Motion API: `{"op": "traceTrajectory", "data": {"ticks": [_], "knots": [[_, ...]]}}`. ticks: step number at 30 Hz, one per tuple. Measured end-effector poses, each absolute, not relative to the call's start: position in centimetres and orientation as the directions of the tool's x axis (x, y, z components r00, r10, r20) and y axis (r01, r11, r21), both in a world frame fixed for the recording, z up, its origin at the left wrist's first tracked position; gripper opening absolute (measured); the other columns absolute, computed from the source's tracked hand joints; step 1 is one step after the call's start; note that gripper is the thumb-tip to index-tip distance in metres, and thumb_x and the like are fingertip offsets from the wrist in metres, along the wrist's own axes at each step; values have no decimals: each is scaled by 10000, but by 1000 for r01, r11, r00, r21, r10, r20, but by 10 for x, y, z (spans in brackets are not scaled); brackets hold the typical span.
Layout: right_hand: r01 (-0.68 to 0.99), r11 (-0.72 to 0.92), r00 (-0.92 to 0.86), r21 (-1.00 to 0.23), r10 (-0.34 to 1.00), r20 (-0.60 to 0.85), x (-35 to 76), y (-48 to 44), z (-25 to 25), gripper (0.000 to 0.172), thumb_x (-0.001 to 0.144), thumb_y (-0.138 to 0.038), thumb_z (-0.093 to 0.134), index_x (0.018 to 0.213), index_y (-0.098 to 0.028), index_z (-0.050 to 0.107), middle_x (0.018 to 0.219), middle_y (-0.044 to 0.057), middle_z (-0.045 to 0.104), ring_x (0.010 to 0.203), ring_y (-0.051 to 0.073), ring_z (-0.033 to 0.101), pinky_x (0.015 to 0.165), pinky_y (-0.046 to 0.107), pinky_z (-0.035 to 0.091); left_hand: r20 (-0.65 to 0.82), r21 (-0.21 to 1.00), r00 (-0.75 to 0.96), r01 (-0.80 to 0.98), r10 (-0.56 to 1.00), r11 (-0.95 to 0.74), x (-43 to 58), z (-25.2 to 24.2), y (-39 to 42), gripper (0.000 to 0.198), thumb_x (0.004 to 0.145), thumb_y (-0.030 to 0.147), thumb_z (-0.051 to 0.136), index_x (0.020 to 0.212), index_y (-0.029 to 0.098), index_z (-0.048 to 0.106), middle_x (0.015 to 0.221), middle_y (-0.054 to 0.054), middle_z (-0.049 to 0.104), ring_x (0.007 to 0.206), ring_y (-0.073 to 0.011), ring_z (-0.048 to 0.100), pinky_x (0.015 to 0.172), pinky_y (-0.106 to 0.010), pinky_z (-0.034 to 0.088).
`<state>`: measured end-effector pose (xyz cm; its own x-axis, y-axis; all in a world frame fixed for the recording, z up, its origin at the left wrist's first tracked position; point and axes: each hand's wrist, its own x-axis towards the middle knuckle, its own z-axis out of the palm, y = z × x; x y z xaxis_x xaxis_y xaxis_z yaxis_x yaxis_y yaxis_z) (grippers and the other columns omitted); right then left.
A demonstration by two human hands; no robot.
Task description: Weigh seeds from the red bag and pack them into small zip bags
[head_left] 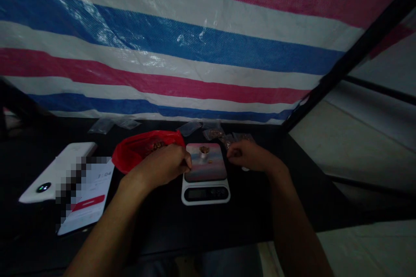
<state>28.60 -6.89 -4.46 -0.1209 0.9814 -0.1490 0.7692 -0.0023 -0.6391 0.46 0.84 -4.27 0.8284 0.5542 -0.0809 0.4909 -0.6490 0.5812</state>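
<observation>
The left hand [159,166] was curled, its fingertips [189,163] closed to a narrow pinch at the left edge of the scale platform; whether they held anything could not be determined. The right hand [248,156] was also curled, with its fingers [234,152] just beside the platform's right edge. Its grip was hidden, and a small white object [245,169] showed beneath it.

The digital scale [206,194] stood between the hands, with its display facing the person. A small cup [204,151] stood upright near the platform's far edge, and small brown bits [209,161] lay in front of it. Open table surface remained on the near side of the scale.

Left of the left hand lay a phone [92,194] and a white power bank [55,173]. A red plastic bag [146,149] touched the scale's far-left corner. Along the far table edge lay clear plastic bags [101,126], some holding brown contents [213,133]. Behind them hung a striped tarp [169,43].
</observation>
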Motion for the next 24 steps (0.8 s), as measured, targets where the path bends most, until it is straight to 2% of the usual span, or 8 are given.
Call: {"op": "traceTrajectory", "data": {"ticks": [3, 7, 9, 13, 18, 20, 24], "knots": [[740, 162, -207, -653, 978, 8, 267, -69, -39, 87, 805, -184, 666, 836, -184, 747, 699, -7, 676, 614, 130, 572, 561, 231, 400, 29, 558, 807, 477, 590, -679, 12, -32, 8, 198, 880, 146, 611, 916, 221, 792, 955, -49, 797, 862, -214, 732, 753, -281, 501], [739, 277, -276, -614, 956, 99, 244, -67, -40, 89, 827, -174, 685, 870, -204, 757, 808, 1, 736, 718, 147, 621, 675, 256, 426, 224, 518, 757, 442, 614, -733, 27, -23, 9, 197, 930, 197, 592, 999, 222, 776, 1057, -54, 777, 952, -222, 715, 801, -283, 505], [748, 309, -307, -587, 946, 107, 239, -65, -44, 124, 814, -116, 674, 850, -205, 752, 836, 0, 749, 761, 153, 641, 723, 266, 424, 237, 497, 757, 444, 608, -746, 33, -24, 9, 199, 932, 204, 596, 1016, 229, 775, 1060, -51, 777, 958, -229, 716, 802, -288, 505], [758, 336, -331, -559, 937, 113, 239, -64, -49, 175, 778, -44, 644, 784, -197, 727, 797, -13, 723, 742, 139, 624, 715, 262, 400, 229, 480, 750, 467, 620, -743, 39, -33, 9, 224, 931, 214, 593, 1069, 248, 767, 1078, -43, 778, 963, -241, 719, 818, -304, 509], [709, 306, -183, -636, 950, 254, 239, -64, -46, 86, 817, -157, 709, 877, -207, 742, 781, -9, 704, 710, 136, 604, 676, 255, 416, 248, 509, 732, 460, 635, -728, 21, -28, 18, 231, 939, 228, 556, 1055, 233, 756, 1101, -55, 766, 1001, -233, 705, 854, -298, 508], [696, 310, -105, -647, 936, 335, 236, -61, -48, 60, 856, -201, 704, 899, -212, 745, 824, 9, 723, 760, 152, 629, 712, 272, 438, 191, 495, 706, 531, 682, -688, 6, -26, 27, 235, 919, 210, 544, 1012, 228, 759, 1068, -57, 774, 968, -233, 713, 837, -294, 507], [697, 330, -110, -637, 927, 360, 230, -53, -59, 75, 901, -218, 683, 932, -221, 752, 924, 34, 761, 872, 184, 670, 814, 321, 474, -174, 485, 665, 700, 726, -524, -20, -40, 40, 258, 829, 133, 548, 947, 200, 768, 929, -65, 792, 808, -218, 731, 676, -258, 501]]}}
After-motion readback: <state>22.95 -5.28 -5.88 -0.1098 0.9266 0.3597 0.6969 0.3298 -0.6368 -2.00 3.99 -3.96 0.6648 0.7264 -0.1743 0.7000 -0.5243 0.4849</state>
